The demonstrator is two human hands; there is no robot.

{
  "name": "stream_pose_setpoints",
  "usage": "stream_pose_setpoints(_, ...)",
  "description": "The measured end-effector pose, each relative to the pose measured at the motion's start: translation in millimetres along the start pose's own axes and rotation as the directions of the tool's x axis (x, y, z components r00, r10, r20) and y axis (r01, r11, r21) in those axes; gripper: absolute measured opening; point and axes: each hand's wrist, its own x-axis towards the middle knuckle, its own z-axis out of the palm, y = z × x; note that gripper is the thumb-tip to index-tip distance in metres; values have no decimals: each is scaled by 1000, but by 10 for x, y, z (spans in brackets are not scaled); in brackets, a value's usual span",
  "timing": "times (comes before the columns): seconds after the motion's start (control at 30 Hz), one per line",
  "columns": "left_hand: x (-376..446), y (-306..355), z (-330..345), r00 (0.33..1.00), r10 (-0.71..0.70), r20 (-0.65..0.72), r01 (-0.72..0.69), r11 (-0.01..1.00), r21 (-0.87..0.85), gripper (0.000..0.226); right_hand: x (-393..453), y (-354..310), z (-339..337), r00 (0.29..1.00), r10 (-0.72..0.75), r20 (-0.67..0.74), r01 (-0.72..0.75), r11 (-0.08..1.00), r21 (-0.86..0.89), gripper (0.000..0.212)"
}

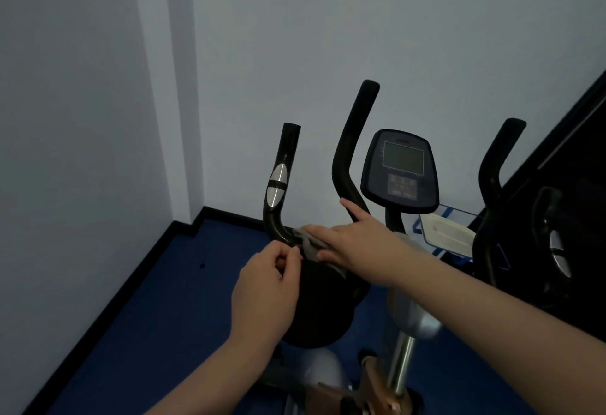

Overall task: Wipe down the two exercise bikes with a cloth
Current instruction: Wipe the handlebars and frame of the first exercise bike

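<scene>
An exercise bike stands in a room corner. Its left handlebar point(281, 181) is black with a silver sensor patch, and its console point(400, 170) sits between two taller black handles point(352, 139). A grey cloth point(306, 245) lies over the bend at the base of the left handlebar. My right hand point(355, 240) lies across the cloth with straight fingers and presses it on the bar. My left hand point(267, 286) pinches the cloth's near edge between curled fingers. A black rounded part point(314, 313) sits just below both hands.
A blue floor point(157, 299) with black skirting runs along pale walls at left and behind. A dark panel point(574, 158) closes off the right side. A clear blue-edged holder with a white item point(447, 234) sits behind the console post. Brown pedal parts point(373, 382) lie low.
</scene>
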Motion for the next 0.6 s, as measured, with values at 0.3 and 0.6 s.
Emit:
stream_pose_setpoints(0.3,-44,-29,-29,1000,-28,1,28,998,-56,25,45,-7,28,1000,10,4,-10,999,44,53)
stream_pose_setpoints(0.6,-59,-45,-25,999,32,2,-32,999,15,26,304,-191,-95,988,67,141,-119,910,398,40)
